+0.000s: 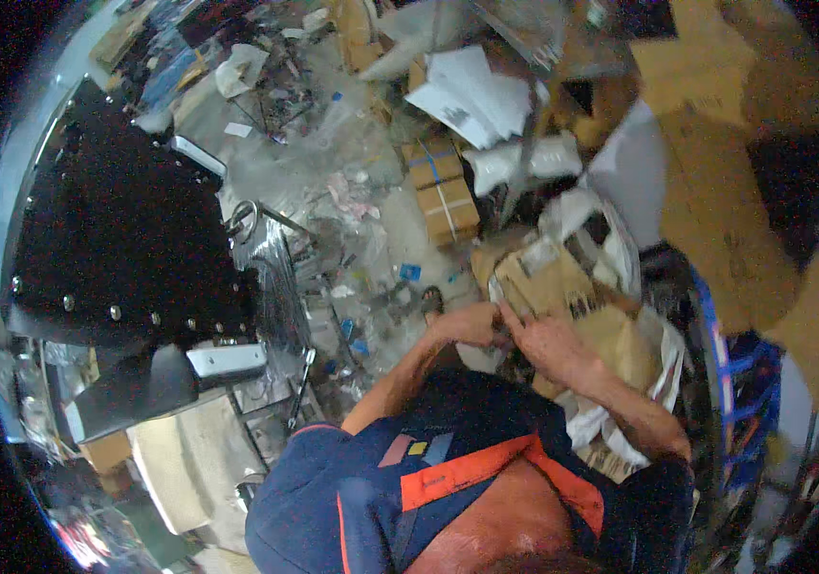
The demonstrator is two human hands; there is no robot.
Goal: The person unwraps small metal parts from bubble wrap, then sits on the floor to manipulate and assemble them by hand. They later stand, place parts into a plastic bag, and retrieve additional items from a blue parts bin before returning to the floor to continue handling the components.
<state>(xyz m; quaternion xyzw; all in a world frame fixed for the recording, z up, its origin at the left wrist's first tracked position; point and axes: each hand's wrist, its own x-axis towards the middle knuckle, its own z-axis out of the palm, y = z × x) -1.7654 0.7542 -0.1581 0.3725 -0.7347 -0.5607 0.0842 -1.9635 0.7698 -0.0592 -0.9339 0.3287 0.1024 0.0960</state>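
In front of my body, my left hand (474,325) is closed at the near-left edge of a pile of folded cardboard (548,273). What its fingers grip, if anything, is hidden. My right hand (555,346) lies over the near side of the cardboard, close to the left one. Its index finger is stretched out toward the left hand, and the other fingers show poorly. A white plastic sack (593,212) surrounds part of the cardboard. More brown cardboard (620,346) sits below and to the right of my right hand.
Two taped cardboard boxes (445,203) stand ahead, beside a white padded plastic packet (524,163). Large cardboard sheets (715,172) rise at right near a blue frame (739,383). At left is a black studded panel (118,220). Scraps litter the grey floor (290,163).
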